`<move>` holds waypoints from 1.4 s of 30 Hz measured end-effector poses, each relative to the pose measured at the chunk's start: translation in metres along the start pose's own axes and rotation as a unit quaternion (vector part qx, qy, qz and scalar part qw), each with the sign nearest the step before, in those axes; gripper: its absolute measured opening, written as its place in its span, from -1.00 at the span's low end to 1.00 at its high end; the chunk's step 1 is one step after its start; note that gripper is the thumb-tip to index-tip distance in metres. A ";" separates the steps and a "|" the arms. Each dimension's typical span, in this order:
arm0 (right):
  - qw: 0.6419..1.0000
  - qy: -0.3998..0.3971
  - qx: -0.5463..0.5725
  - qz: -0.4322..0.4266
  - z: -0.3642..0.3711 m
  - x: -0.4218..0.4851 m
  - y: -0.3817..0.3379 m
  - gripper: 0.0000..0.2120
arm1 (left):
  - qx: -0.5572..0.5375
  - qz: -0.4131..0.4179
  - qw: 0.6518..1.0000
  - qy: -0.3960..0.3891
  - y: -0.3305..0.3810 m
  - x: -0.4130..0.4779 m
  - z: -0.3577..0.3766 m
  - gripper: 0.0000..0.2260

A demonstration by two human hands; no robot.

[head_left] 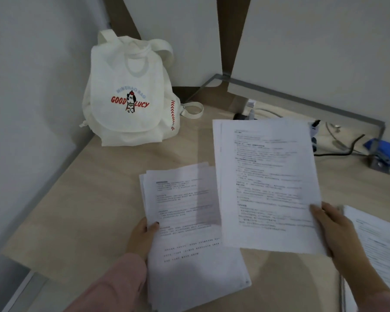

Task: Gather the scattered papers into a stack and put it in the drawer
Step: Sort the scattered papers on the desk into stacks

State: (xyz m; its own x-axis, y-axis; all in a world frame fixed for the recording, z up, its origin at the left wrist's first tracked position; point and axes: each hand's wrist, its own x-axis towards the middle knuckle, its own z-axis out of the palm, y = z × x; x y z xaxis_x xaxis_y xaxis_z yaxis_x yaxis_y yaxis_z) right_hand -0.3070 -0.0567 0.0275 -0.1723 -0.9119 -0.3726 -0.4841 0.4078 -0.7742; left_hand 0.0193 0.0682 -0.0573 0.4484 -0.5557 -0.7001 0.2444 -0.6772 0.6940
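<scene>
**Q:** Who holds what?

**A:** Above a pale desk (99, 199), the left hand (142, 237) pinches the left sheaf (189, 221) at its left edge, thumb on top. The right hand (333, 230) pinches the right sheaf (266, 183) at its lower right corner, thumb likewise on top. The right sheaf overlaps the left one's right side. Both look slightly fanned.

**Q:** And the other papers, and the drawer?

**A:** Loose sheets (378, 244) lie on the desk at the far right, just beside the right hand. No drawer is in view. A white bag (131, 104) stands in the corner, well apart.

**Q:** How is this step best done?

**A:** The step looks like merging the two sheaves. The right sheaf should probably be laid squarely on the left one, with the left thumb lifting to let it in and then clamping both. Tapping the bottom edge on the desk would even up the fanned pages. A one-corner pinch lets paper droop and slide, so a grip nearer mid-edge seems safer. The loose sheets would come next.
</scene>
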 end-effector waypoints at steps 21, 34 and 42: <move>0.979 -0.149 0.114 0.079 0.069 -0.013 0.034 -0.40 | 0.041 0.162 0.982 -0.093 0.030 -0.043 0.050 -0.63; 0.960 -0.055 0.243 -0.125 0.029 -0.043 -0.035 -0.69 | -0.040 0.343 0.935 -0.084 0.096 -0.064 0.070 -0.74; 0.958 -0.015 0.263 -0.110 0.034 -0.042 -0.033 -0.77 | -0.055 0.311 0.946 -0.068 0.090 -0.064 0.084 -0.72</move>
State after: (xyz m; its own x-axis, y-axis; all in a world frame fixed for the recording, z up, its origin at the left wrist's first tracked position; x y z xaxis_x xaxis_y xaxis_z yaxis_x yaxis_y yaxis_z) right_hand -0.2548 -0.0299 0.0512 -0.0882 -0.9798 -0.1795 -0.0048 0.1806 -0.9835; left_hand -0.0596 0.0021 0.0363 0.4220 -0.8923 -0.1605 0.0617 -0.1484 0.9870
